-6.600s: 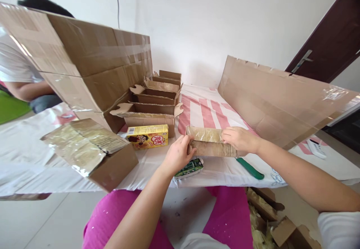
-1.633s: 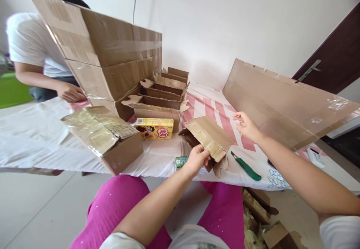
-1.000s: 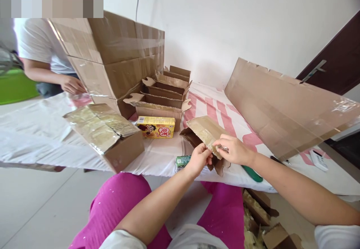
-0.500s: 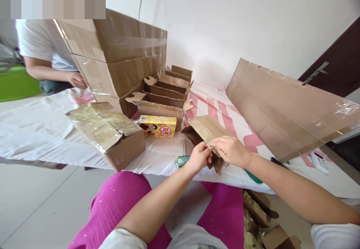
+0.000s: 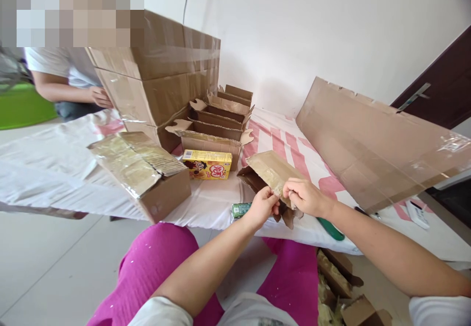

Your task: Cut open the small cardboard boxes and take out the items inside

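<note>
A small cardboard box (image 5: 270,165) lies tilted on the table in front of me, its open side to the left and torn flaps hanging toward me. My left hand (image 5: 262,209) pinches the near edge of its taped panel. Just to the right, my right hand (image 5: 304,197) is closed on the same edge with fingers curled; whether it grips cardboard or tape is hidden. Left of my left hand lies a green packet or can (image 5: 240,210), partly covered. A green object (image 5: 331,229) shows under my right forearm.
A yellow snack box (image 5: 208,165), a taped carton (image 5: 165,193) and several open cartons (image 5: 217,144) stand left. Behind them rises a large box stack (image 5: 165,95), a person's hand (image 5: 101,97) beside it. A cardboard panel (image 5: 379,144) leans right. Scrap cardboard (image 5: 334,272) lies below.
My right hand has shifted slightly right, away from my left, and its fingers have curled in. My left hand keeps its pinch. More of the green object shows.
</note>
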### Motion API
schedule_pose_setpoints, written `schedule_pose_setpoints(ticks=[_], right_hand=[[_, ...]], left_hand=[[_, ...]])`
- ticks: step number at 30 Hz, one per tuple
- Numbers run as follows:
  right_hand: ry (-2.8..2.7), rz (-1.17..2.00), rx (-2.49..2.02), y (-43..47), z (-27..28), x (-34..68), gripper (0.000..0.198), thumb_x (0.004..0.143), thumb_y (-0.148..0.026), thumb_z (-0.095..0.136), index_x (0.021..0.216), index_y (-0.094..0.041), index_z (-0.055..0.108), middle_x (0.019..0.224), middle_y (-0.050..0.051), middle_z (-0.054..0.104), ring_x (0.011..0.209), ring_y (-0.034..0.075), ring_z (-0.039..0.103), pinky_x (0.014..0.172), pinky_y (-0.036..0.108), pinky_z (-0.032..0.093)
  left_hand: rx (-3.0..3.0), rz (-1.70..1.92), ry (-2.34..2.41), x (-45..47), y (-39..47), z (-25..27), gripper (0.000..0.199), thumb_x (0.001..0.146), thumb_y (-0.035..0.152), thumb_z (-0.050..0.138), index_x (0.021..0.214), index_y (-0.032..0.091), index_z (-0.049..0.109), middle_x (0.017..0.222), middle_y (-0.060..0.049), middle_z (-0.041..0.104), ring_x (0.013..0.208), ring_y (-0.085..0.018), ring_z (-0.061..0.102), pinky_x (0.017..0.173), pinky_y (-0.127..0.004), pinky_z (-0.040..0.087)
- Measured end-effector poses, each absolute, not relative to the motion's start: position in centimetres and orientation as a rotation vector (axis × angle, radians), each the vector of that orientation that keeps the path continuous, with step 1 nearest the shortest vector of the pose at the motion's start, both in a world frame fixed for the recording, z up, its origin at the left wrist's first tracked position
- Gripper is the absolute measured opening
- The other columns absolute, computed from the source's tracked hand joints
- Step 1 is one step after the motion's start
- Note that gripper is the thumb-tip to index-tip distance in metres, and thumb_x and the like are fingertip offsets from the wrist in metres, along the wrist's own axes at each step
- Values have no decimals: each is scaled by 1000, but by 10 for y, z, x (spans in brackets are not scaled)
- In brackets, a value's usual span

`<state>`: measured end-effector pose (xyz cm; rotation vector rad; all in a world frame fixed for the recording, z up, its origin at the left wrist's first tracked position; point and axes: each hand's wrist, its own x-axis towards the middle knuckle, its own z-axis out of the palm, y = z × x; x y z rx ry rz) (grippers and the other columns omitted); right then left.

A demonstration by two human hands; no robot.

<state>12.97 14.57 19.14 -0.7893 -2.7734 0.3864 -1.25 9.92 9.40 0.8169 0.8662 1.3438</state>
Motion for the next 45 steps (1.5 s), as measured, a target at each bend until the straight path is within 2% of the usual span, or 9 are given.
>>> schedule_pose_setpoints(ticks=[4, 10, 18, 22, 25, 29, 36, 42, 45], right_hand=[[-2744, 302, -836, 144, 190, 132, 16, 78, -10, 50, 80, -17, 64, 78, 3, 61, 60, 11, 55, 61, 24, 45], [-2814, 3, -666, 140, 187, 126, 17, 88, -16, 52, 95, -19, 67, 97, 5, 70, 88, 17, 63, 82, 30, 49], [-2865, -382, -685, 149, 176, 121, 17, 90, -16, 45, 84, -16, 61, 80, 6, 66, 75, 19, 60, 68, 31, 45], [-2751, -182, -861, 166, 180, 122, 14, 85, -11, 45, 87, -17, 57, 80, 5, 65, 70, 17, 59, 64, 29, 44], [-2717, 98, -753, 168, 189, 125, 27, 77, -4, 43, 93, -19, 58, 85, 3, 65, 75, 15, 60, 70, 27, 46], [-2768, 319, -653, 157, 196, 131, 27, 73, -1, 40, 76, -20, 59, 75, 1, 60, 70, 14, 57, 67, 25, 44], [-2767, 549, -698, 145, 196, 137, 23, 82, -8, 39, 74, -18, 58, 73, 1, 60, 67, 13, 56, 66, 25, 43], [-2648, 653, -980, 148, 185, 138, 23, 90, -19, 38, 96, -20, 60, 60, -5, 53, 51, 10, 47, 54, 23, 39], [-2553, 740, -990, 150, 178, 140, 23, 91, -21, 37, 96, -21, 59, 60, -5, 52, 52, 10, 49, 56, 24, 41]], left_hand=[[800, 1348, 853, -12, 98, 94, 30, 67, 40, 65, 69, 18, 45, 53, 6, 52, 38, -6, 47, 39, -18, 28], [827, 1357, 857, -12, 99, 94, 27, 68, 38, 64, 68, 18, 45, 49, 6, 51, 37, -6, 45, 39, -19, 28], [875, 1277, 856, -9, 99, 90, 30, 66, 38, 68, 63, 17, 47, 43, 4, 51, 34, -7, 44, 37, -19, 26], [869, 1259, 861, -3, 96, 86, 28, 66, 36, 66, 61, 16, 48, 43, 3, 51, 33, -7, 45, 37, -19, 27], [830, 1295, 867, -4, 97, 86, 26, 69, 37, 62, 64, 17, 46, 48, 4, 52, 35, -6, 45, 38, -19, 27], [800, 1320, 875, -7, 99, 89, 27, 71, 40, 59, 66, 18, 45, 49, 4, 51, 36, -7, 46, 38, -19, 26], [798, 1323, 887, -6, 98, 90, 28, 73, 41, 57, 66, 17, 46, 51, 4, 51, 36, -7, 47, 38, -19, 27], [807, 1305, 892, -8, 98, 91, 29, 76, 42, 58, 66, 17, 45, 49, 4, 51, 35, -6, 46, 38, -19, 28], [804, 1294, 911, -9, 98, 93, 28, 77, 40, 58, 66, 17, 45, 50, 5, 51, 35, -6, 46, 38, -18, 28]])
